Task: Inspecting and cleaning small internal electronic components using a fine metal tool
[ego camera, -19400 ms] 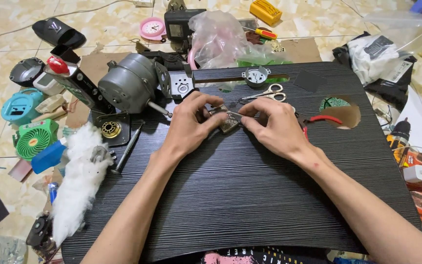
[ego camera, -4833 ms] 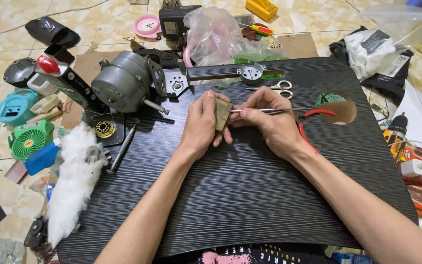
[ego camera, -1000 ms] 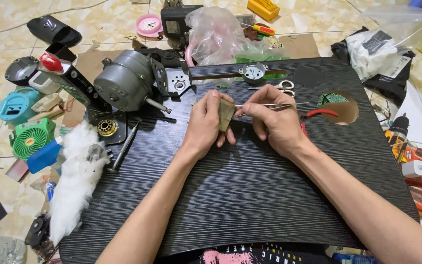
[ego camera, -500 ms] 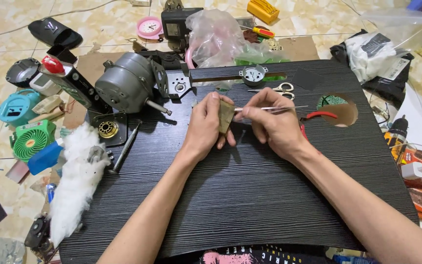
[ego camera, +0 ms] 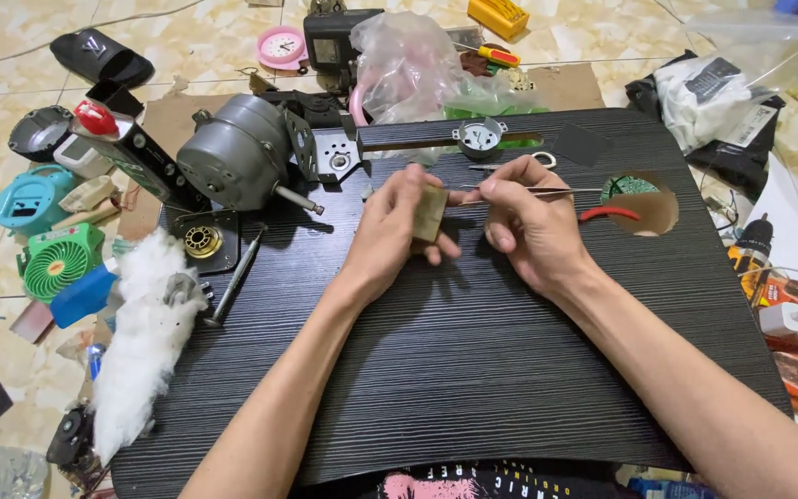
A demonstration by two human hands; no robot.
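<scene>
My left hand [ego camera: 397, 231] grips a small tan rectangular block [ego camera: 431, 213], held upright above the black ridged board [ego camera: 473, 370]. My right hand [ego camera: 530, 222] pinches thin metal tweezers [ego camera: 547, 190] that lie level, their tips pointing left toward the block. The two hands almost touch near the far middle of the board. Whether the tips touch the block is hidden by my fingers.
A grey fan motor [ego camera: 233, 162] with its shaft sits at the board's far left, a screwdriver [ego camera: 233, 277] and white stuffing [ego camera: 145, 333] near it. Red-handled pliers [ego camera: 607, 214] lie by a hole at right. A green mini fan [ego camera: 57, 263], pink clock [ego camera: 281, 46] and bags ring the board.
Over the last second both hands stay in place on the block and tweezers. Compared with much earlier, the hands have lifted slightly and the block is turned upright.
</scene>
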